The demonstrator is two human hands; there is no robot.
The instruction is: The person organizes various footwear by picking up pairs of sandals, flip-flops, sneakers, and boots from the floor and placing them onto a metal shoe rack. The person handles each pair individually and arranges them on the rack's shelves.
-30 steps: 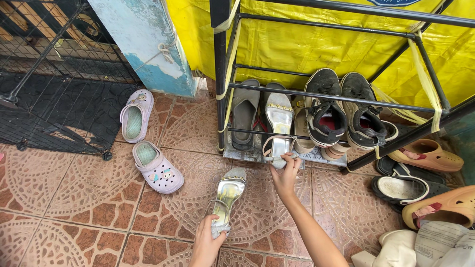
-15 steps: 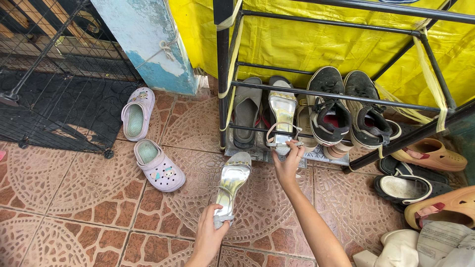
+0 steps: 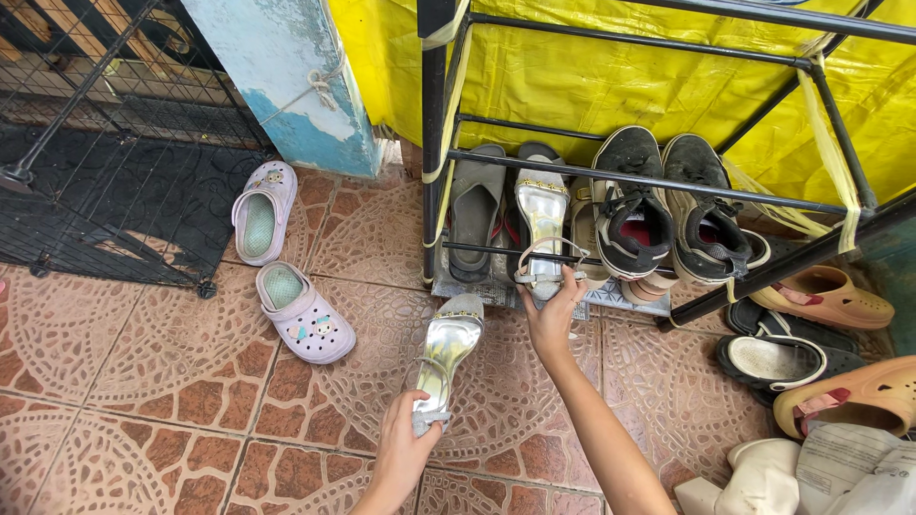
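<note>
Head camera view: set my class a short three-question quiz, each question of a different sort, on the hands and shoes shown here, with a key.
1. True or false: the right hand is at the heel of a silver sandal on the rack.
2. Which shoe does the left hand hold?
A. a lilac clog
B. the silver sandal on the floor
C. a black sneaker
3. Fill in: the two lilac clogs lie on the tiled ____ , to the left of the black shoe rack.

Key:
1. True.
2. B; the hand grips its heel end.
3. Floor.
</note>
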